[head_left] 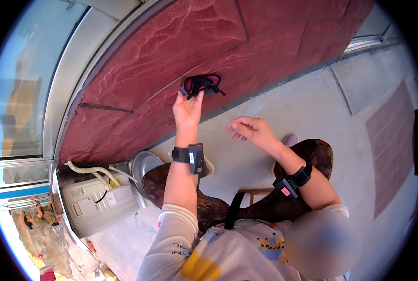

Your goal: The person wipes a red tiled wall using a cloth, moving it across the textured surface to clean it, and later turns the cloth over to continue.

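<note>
My left hand [188, 111] is stretched forward, palm turned up, with its fingers closed on a sandal [202, 85]. The sandal is black and pink with dark straps, and one strap end sticks out to the right. It is held up in front of the red stone-faced wall [171, 56]; whether it touches the wall I cannot tell. To the right and nearer to me, my right hand [252, 131] hangs in the air over the floor. Its fingers are loosely bent and apart, and nothing shows in them. Both wrists wear black strapped devices.
A metal basin [148, 164] stands on the floor left of my knee, next to an air-conditioner outdoor unit [96, 206] with pipes. Windows line the left side. A grey concrete floor [340, 140] runs along the wall, with a brownish mat-like patch [394, 145] on the right.
</note>
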`<state>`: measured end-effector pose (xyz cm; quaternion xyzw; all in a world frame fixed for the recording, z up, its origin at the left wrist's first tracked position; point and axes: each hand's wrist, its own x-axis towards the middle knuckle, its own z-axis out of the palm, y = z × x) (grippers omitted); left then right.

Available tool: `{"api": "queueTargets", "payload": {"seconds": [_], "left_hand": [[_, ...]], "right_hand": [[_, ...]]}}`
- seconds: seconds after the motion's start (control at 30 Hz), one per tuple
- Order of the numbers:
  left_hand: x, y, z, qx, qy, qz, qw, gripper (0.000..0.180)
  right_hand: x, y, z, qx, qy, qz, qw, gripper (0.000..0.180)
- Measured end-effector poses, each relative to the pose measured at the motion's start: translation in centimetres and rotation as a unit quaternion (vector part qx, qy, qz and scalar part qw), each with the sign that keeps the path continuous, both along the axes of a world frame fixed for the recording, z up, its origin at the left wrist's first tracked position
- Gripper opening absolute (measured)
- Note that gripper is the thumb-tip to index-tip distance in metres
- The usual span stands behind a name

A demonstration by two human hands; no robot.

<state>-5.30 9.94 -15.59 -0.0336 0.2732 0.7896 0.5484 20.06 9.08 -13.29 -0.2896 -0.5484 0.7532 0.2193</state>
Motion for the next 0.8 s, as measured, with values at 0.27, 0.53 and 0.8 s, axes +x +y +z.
{"api": "queueTargets", "payload": {"seconds": [0.27,0.53,0.8], "left_hand": [[2.1,1.1,-6.1,-0.098,-0.036,0.037,0.994,0.034],[-1.4,-1.8,5.9,0.071,0.031,-0.059,0.995,0.034],[-0.5,0.0,2.8,-0.025,0.053,-0.035,0.998,0.034]], "right_hand": [[0.1,0.5,-0.7,0.02,0.012,-0.035,0.999,0.028],[0.7,0.2,0.6,0.012,-0.014,-0.034,0.999,0.026],[0.3,0.2,1.4,0.028,0.008,-0.002,1.0,0.025]]}}
